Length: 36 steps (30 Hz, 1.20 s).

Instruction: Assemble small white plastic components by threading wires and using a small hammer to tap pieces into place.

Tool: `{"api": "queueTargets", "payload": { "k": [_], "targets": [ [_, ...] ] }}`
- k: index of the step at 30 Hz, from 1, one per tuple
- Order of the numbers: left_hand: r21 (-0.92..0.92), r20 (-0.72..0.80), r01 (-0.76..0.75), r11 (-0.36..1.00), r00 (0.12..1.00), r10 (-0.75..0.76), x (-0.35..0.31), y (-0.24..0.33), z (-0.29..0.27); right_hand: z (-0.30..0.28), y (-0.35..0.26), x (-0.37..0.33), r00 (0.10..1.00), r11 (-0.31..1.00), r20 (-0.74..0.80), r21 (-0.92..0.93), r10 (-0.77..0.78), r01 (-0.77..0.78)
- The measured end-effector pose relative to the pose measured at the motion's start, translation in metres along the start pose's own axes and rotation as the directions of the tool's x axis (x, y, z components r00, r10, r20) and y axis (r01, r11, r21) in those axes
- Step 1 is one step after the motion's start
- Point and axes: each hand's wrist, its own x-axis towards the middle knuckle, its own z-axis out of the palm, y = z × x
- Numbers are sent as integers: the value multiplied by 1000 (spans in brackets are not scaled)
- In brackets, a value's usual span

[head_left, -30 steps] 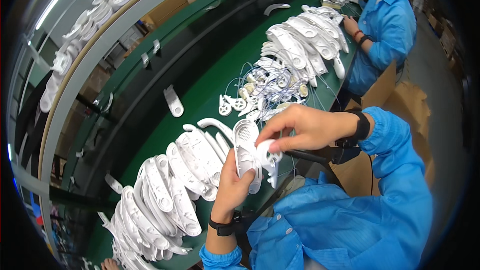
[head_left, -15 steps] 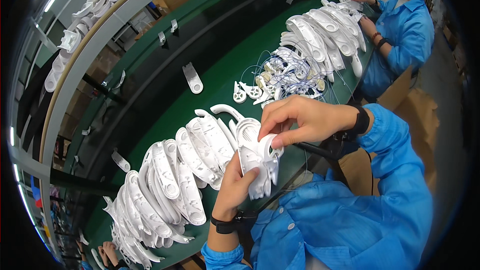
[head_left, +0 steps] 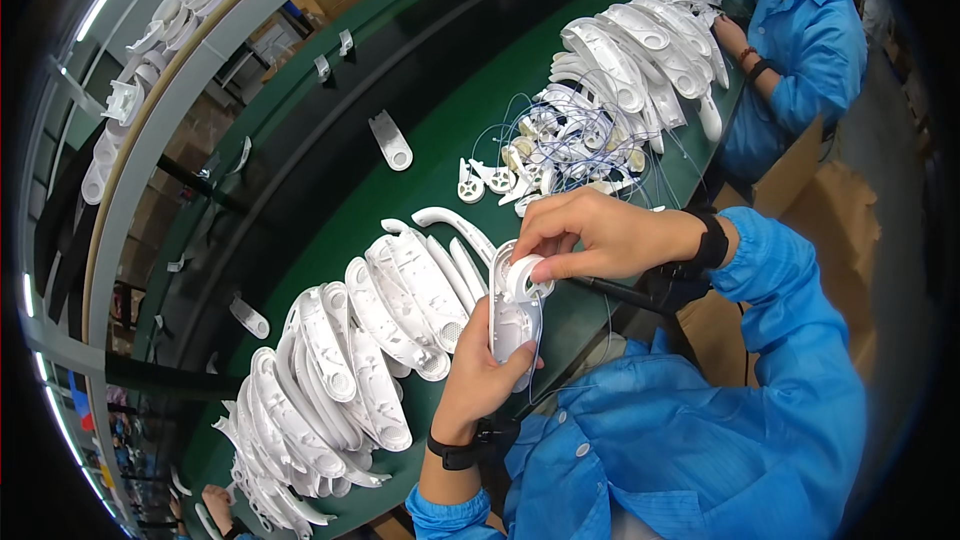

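My left hand [head_left: 472, 380] is closed round a white plastic housing shell [head_left: 512, 325], whose hollow inside faces up. My right hand [head_left: 612, 235] pinches a round white plastic part [head_left: 522, 282] at the shell's upper end. Whether that part is seated in the shell or only held against it, I cannot tell. A thin wire runs down along the shell's right edge past my left fingers. Just beyond my hands lies a heap of small white wheel-like parts with thin blue wires [head_left: 575, 140].
A long row of stacked white shells [head_left: 325, 340] lies left of my hands on the green table [head_left: 350, 185]. More shells [head_left: 640, 55] are piled at the far right, beside a co-worker in blue [head_left: 810, 50]. One loose shell piece [head_left: 390, 142] lies farther back. An open cardboard box [head_left: 815, 230] stands at right.
The shell in my left hand has turned so its hollow side shows. My right hand keeps the round part at its upper end. The co-worker's hand has moved up.
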Motion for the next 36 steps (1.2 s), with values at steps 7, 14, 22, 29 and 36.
{"api": "queueTargets", "payload": {
  "k": [7,14,22,29,36],
  "targets": [
    [-20,-129,47,999,990,-50,-1,-4,5,6,7,3,999,995,-35,-96,-7,3],
    [187,-90,19,982,996,-2,0,4,12,25,23,-15,976,993,-215,-111,21,-46],
    [363,-190,221,905,969,-160,-22,1,35,60,53,-45,969,992,-248,128,10,22],
    [723,-132,252,644,964,-229,-18,-16,60,92,52,-106,867,955,-465,293,178,-39],
    [848,269,-430,310,853,447,-7,-55,60,92,68,-116,808,949,-536,302,246,-89]
  ]
}}
